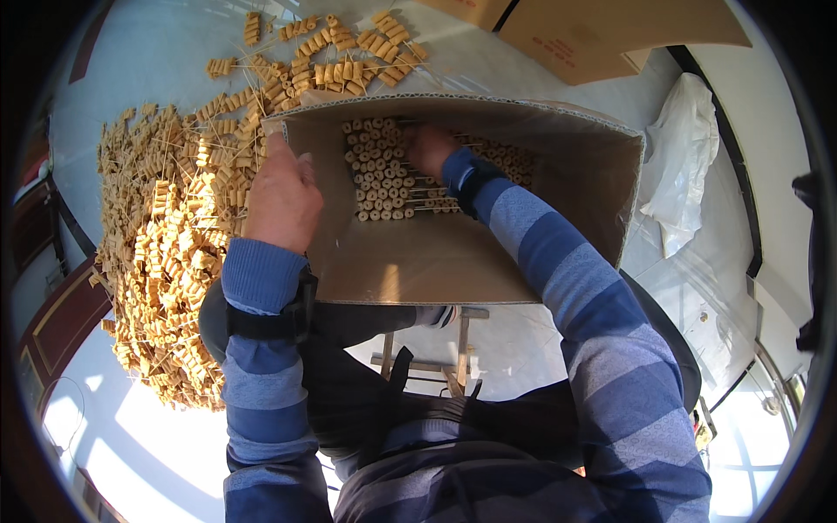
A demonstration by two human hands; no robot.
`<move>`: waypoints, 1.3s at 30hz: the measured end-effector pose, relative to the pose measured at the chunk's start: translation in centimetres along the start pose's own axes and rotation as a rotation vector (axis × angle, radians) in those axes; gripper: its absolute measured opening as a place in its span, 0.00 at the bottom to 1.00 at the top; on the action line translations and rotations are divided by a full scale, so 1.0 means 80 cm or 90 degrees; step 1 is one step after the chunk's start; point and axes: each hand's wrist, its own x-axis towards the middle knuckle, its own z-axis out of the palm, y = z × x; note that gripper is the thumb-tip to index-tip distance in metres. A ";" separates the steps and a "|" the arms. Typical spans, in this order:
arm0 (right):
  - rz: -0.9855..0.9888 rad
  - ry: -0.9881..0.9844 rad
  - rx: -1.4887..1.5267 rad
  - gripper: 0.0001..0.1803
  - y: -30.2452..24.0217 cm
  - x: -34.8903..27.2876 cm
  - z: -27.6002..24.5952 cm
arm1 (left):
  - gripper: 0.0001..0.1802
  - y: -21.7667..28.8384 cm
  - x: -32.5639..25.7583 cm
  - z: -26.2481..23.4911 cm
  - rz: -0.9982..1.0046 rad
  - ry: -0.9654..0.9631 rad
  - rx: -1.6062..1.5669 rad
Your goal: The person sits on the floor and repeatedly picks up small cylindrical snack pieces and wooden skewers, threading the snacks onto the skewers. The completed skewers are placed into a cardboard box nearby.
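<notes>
A: Eyes on the cardboard box (410, 253), lying open toward the person, resting at the table edge above their lap. Inside, at the far end, sits a packed stack of skewered pale rolls (384, 170), their round ends facing the camera in neat rows, thin sticks poking out to the right.

B: And the right hand (429, 148)?

A: Reaching deep into the box, right on top of that stack, fingers curled down among the rolls. It looks closed on some of them, but I can't tell exactly which ones it grips.

B: The left hand (281, 196)?

A: On the box's left wall, near the upper corner, fingers bent over the cardboard edge, clamped on it. Both sleeves are striped blue, each with a dark strap at the wrist.

B: What's outside the box?

A: A big loose heap of the same skewered rolls (166, 261) spreads over the table (157, 52) just left of the box, touching its side, and more lie in small bundles (331, 61) beyond its far wall. Flat brown cardboard (602, 35) lies at the top right, and a crumpled white plastic bag (684, 157) sits near the box's right side.
</notes>
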 end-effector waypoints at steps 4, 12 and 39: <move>0.055 0.075 -0.119 0.13 0.017 -0.036 -0.017 | 0.29 -0.018 0.001 0.004 0.058 0.043 -0.015; 0.092 -0.004 -0.273 0.13 0.067 -0.077 -0.039 | 0.29 -0.016 0.026 -0.006 0.131 -0.068 -0.101; -0.109 -0.020 0.034 0.18 -0.184 -0.370 -0.189 | 0.17 -0.316 -0.344 -0.031 0.014 0.235 -0.353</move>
